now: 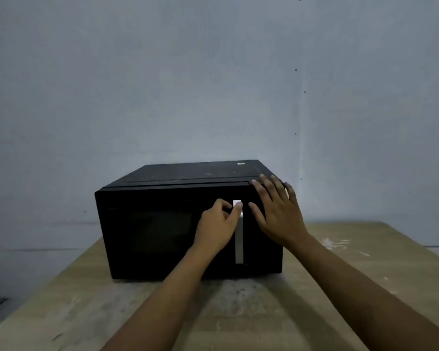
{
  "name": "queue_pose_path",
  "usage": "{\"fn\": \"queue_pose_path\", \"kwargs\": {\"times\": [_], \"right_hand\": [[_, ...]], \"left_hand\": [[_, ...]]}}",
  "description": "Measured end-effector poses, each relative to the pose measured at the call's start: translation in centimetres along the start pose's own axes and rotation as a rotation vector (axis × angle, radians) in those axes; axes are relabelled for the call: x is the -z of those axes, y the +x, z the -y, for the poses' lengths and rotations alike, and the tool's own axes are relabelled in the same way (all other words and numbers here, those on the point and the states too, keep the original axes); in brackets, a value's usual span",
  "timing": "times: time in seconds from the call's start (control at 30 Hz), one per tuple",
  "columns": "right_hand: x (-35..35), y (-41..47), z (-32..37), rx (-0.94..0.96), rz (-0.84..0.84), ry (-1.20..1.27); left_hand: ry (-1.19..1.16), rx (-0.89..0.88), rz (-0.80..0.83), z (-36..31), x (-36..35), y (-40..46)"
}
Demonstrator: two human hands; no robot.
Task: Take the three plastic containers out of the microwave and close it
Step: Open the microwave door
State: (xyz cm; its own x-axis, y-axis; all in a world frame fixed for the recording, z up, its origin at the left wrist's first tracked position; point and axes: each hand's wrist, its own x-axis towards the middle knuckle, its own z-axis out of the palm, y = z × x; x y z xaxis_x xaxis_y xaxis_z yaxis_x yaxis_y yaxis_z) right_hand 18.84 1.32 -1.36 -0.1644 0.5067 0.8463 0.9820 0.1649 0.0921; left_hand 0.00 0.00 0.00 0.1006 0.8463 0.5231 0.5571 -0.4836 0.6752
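A black microwave stands on a wooden table, its door shut against the body. A vertical silver handle runs down the right side of the door. My left hand curls around the top of that handle, thumb on its front. My right hand lies flat with spread fingers on the microwave's upper right front corner. The inside is dark behind the door window, so no plastic containers can be seen.
A plain grey wall rises right behind the microwave. The table top is worn, with pale scuffed patches in front of the microwave and at the right. Its left edge drops away to a dark floor.
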Motion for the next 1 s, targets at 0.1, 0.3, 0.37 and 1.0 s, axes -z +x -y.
{"fn": "queue_pose_path", "kwargs": {"times": [0.1, 0.3, 0.37, 1.0], "right_hand": [[-0.9, -0.7, -0.4, 0.016, -0.020, -0.030], [-3.5, -1.1, -0.4, -0.012, -0.080, -0.007], [-4.1, -1.1, -0.3, -0.023, -0.094, -0.019], [-5.9, -1.3, -0.3, -0.062, -0.229, 0.012]], "left_hand": [[-0.210, 0.195, 0.057, 0.6, -1.6, 0.5], [-0.693, 0.447, 0.140, 0.1, -4.5, 0.6], [-0.691, 0.486, 0.106, 0.2, -5.1, 0.6], [-0.651, 0.554, -0.038, -0.8, -6.3, 0.4]]}}
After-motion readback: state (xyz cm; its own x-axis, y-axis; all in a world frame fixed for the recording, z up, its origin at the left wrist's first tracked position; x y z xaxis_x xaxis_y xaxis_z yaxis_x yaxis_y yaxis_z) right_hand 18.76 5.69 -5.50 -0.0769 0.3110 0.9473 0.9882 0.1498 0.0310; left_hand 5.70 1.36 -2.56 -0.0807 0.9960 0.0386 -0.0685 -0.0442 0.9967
